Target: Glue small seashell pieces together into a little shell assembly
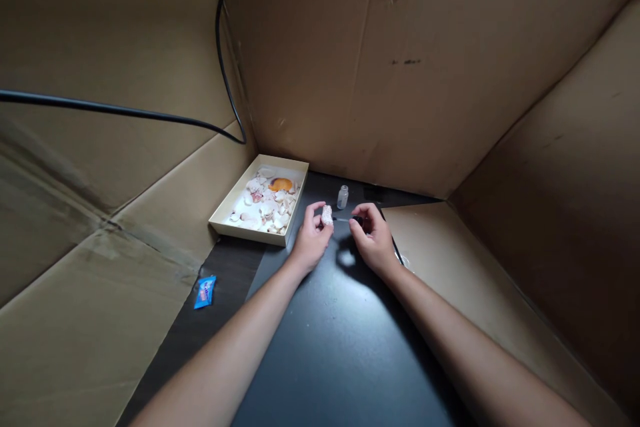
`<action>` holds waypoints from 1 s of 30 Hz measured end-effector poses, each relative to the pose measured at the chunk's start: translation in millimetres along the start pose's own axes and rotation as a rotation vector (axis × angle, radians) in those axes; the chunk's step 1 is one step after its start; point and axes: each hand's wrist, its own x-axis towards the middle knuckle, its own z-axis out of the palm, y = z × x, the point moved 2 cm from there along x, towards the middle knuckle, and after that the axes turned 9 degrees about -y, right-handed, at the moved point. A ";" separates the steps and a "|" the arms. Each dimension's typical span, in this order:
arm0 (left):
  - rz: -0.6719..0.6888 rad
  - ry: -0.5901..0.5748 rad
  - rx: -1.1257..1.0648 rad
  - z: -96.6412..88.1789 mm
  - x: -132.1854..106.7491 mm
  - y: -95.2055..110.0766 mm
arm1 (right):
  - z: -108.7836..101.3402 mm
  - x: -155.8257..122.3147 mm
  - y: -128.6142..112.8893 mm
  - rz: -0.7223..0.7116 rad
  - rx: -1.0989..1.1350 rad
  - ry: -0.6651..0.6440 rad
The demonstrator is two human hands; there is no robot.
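Observation:
Between the fingers of my left hand is a small whitish seashell with a bumpy surface. My right hand pinches the black cap of a thin applicator brush. The brush's stem points left, and its tip is at or very near the shell; whether they touch, I cannot tell. Just behind both hands stands a small clear glass bottle, upright and without a lid. A shallow cream box of several shells lies to the left, with an orange shell among the pale ones.
A blue wrapped packet lies on the dark table at left. Cardboard walls enclose the table, and a cardboard sheet lies at right. A black cable hangs across the upper left. Under the hands is a dark grey mat.

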 end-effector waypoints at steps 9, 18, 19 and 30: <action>0.098 0.021 0.027 -0.9 1.7 -4.5 | -0.9 -0.5 1.1 0.004 -0.003 -0.002; 0.065 0.035 0.042 -1.6 0.0 -3.0 | -0.2 -1.9 1.6 -0.006 0.008 -0.012; 0.061 0.036 0.040 -1.8 0.1 -3.3 | -0.3 -1.8 1.7 -0.010 0.016 -0.009; -0.015 0.017 0.034 -1.7 1.0 -0.1 | 1.3 -2.4 4.9 0.024 0.059 -0.038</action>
